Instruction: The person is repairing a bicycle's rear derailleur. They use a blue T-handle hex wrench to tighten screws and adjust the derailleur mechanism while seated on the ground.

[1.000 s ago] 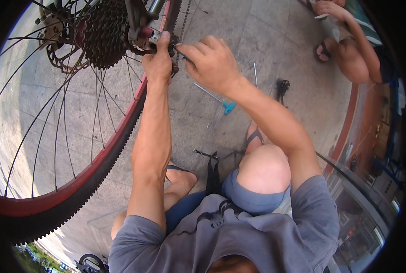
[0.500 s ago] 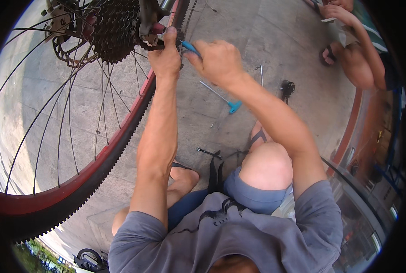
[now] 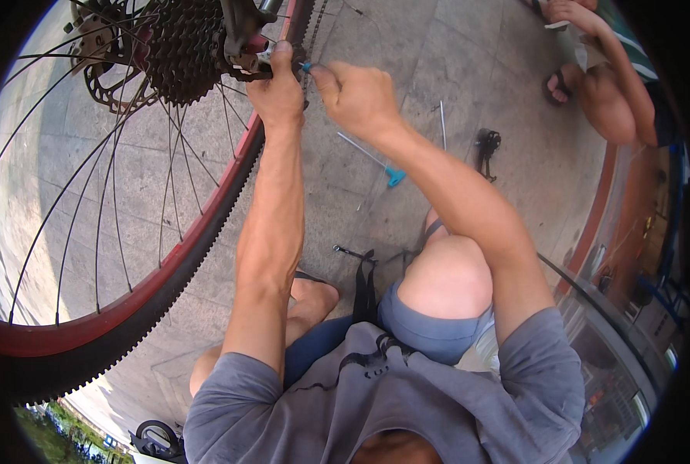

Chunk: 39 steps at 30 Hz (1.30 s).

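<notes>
A bicycle's rear wheel with a red rim (image 3: 158, 272) fills the upper left, with its black cassette (image 3: 182, 54) and brake rotor (image 3: 97, 91). My left hand (image 3: 275, 97) is wrapped round the rear derailleur (image 3: 250, 62) just right of the cassette, thumb up. My right hand (image 3: 360, 97) grips a small blue-handled tool (image 3: 306, 68) against the derailleur, beside my left thumb; its tip is hidden. Below my hands on the paving lie a teal T-handle hex key (image 3: 394, 175), a thin metal rod (image 3: 442, 124) and a small spanner (image 3: 349, 252).
A black metal part (image 3: 487, 151) lies on the paving (image 3: 499, 85) to the right. Another person (image 3: 608, 108) crouches at the upper right, hands on a pale object. A black strap (image 3: 364, 286) lies between my legs. A glass panel (image 3: 592, 325) stands at the lower right.
My right hand has moved slightly up and left, turning so the blue tool shows less than half a second ago. My left hand stays on the derailleur.
</notes>
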Motion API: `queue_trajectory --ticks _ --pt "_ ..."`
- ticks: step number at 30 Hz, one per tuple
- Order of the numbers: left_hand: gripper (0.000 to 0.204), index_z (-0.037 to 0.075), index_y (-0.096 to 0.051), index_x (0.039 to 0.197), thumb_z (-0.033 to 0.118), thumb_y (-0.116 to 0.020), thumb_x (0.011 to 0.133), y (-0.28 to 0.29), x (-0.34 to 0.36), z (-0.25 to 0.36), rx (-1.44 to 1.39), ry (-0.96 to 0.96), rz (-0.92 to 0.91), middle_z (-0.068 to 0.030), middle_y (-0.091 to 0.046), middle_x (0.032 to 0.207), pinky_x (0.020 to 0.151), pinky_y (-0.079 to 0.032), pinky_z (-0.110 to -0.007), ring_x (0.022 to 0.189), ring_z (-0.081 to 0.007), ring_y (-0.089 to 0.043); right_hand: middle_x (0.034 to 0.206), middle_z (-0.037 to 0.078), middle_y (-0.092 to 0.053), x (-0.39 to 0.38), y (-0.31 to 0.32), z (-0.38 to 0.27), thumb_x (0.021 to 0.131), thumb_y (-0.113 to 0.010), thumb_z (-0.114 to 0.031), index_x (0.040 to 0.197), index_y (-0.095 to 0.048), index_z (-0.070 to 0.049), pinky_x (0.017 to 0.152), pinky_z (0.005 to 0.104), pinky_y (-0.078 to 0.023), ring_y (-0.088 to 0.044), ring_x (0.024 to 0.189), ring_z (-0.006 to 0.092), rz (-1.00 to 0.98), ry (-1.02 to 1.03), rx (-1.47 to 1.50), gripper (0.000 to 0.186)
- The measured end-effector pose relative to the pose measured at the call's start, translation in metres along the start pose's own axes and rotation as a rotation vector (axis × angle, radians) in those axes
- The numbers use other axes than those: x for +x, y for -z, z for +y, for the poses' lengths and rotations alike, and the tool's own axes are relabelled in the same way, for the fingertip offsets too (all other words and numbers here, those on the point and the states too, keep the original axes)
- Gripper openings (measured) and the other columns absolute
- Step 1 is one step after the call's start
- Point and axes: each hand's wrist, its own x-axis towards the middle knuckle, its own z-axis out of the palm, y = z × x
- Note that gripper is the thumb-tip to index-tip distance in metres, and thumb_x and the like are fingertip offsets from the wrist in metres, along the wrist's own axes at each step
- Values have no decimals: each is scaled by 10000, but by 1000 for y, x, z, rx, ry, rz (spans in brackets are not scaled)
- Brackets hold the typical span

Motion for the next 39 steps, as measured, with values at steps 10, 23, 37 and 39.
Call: queue_trajectory --ticks 10,23,37,39 --pt "155 39 -541 857 154 -624 921 -1 0 0 -30 -58 16 -36 -592 700 365 -385 -224 444 -97 -500 658 170 -656 2 0 -3 935 -568 -389 741 -705 -87 591 483 -508 -649 638 392 -41 -86 -47 384" --pt "168 51 -541 880 192 -618 929 -2 -7 8 -10 7 26 -29 -591 670 366 -352 -222 433 -88 -491 718 161 -679 6 5 -7 972 -500 -433 849 -731 -64 698 442 -510 -668 745 379 -178 -280 130 453" --pt "238 14 -517 992 239 -576 940 -5 -7 18 -208 98 15 -87 -621 889 663 -522 -320 775 -192 -620 680 159 -665 6 0 0 907 -598 -423 725 -680 -52 633 473 -505 -642 695 383 -47 36 -37 422" --pt "255 13 -534 991 260 -572 941 -6 -5 9 -182 27 -34 -89 -625 905 684 -523 -324 785 -197 -618 723 176 -668 -3 8 0 889 -629 -391 785 -679 -49 629 473 -505 -629 725 383 -66 60 -90 361"
